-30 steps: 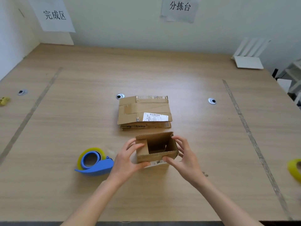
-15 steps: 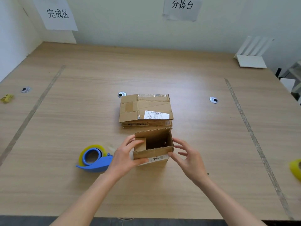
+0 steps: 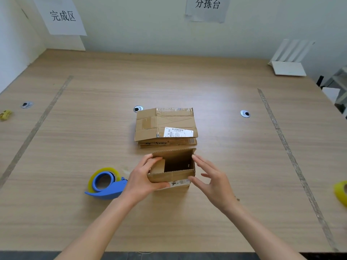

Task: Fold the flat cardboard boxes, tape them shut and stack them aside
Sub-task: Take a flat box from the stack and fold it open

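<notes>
A small cardboard box [image 3: 173, 174] stands opened up on the table, its top open and one inner flap folded in on the left. My left hand [image 3: 141, 180] grips its left side, thumb on the front wall and fingers over the left edge. My right hand [image 3: 211, 176] is at the box's right side with fingers spread, fingertips touching the right wall and front corner. Just behind lies a stack of flat cardboard boxes [image 3: 165, 126] with a white label on top. A blue tape dispenser [image 3: 105, 183] with yellowish tape rests to the left of my left hand.
A yellow tape roll [image 3: 342, 192] sits at the right edge of the wooden table [image 3: 75, 139]. A small yellow object [image 3: 5, 115] lies far left. A white rack [image 3: 288, 61] stands at the back right. Grey tape lines run down both sides.
The box has turned slightly and squared up. My right hand came off the right wall half a second ago and is now back touching it with spread fingers.
</notes>
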Demonstrator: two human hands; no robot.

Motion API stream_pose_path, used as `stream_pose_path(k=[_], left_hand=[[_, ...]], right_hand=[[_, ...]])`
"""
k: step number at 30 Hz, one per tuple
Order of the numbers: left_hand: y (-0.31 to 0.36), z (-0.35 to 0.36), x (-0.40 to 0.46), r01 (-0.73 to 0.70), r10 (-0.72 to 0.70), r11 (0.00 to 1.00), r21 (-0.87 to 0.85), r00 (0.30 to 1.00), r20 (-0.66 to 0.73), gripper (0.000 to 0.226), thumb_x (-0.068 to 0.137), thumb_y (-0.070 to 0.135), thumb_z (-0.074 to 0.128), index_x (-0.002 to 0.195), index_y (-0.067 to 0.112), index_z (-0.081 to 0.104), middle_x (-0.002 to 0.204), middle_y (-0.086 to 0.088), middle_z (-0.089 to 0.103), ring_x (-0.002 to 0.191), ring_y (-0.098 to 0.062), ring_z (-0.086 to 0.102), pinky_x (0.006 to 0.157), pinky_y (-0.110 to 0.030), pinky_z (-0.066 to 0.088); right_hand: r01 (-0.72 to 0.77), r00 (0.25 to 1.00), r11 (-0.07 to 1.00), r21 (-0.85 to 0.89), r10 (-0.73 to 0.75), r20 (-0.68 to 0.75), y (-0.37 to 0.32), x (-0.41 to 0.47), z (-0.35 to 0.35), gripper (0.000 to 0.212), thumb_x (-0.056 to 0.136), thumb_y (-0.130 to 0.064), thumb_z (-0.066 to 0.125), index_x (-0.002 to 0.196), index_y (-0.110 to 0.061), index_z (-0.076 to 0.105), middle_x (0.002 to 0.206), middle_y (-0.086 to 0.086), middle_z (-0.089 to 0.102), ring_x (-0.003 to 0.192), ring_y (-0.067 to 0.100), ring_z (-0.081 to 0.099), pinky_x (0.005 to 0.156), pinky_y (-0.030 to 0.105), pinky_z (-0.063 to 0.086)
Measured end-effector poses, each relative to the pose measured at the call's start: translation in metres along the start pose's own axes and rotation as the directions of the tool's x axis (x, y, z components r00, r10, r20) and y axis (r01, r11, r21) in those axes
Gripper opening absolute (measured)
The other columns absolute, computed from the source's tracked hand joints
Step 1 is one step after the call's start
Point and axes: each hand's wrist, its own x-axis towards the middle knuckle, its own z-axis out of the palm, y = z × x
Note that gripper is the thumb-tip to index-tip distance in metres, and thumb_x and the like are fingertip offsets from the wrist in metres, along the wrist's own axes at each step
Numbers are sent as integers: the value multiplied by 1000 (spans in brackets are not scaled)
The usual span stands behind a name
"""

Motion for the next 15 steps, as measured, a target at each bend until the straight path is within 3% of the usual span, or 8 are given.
stream_pose_path(k=[7, 11, 15], left_hand=[[1, 2, 2, 19, -19, 1000, -24, 1000, 7, 90, 60, 80, 75, 137, 38, 52, 139, 31, 38, 123, 2, 46, 88, -21, 48], [4, 1, -2, 106, -101, 973, -205, 994, 35, 82, 75, 86, 55, 140, 37, 53, 142, 29, 39, 131, 1, 42, 95, -24, 45], [8, 2, -3, 189, -182, 918, -348, 982, 54, 68, 87, 79, 41, 138, 36, 55, 141, 30, 42, 133, 8, 40, 99, -19, 36]], right_hand=[[46, 999, 995, -91, -43, 34, 6, 3, -11, 58, 93, -55, 60, 148, -48, 45, 150, -31, 43, 133, -2, 49, 93, 29, 58], [14, 997, 999, -44, -11, 74, 5, 5, -11, 56, 95, -64, 58, 147, -55, 40, 145, -35, 45, 131, -4, 50, 95, 19, 55], [-39, 998, 999, 13, 39, 48, 0, 6, -9, 50, 95, -69, 51, 143, -56, 45, 138, -39, 49, 125, -5, 55, 93, 22, 58]])
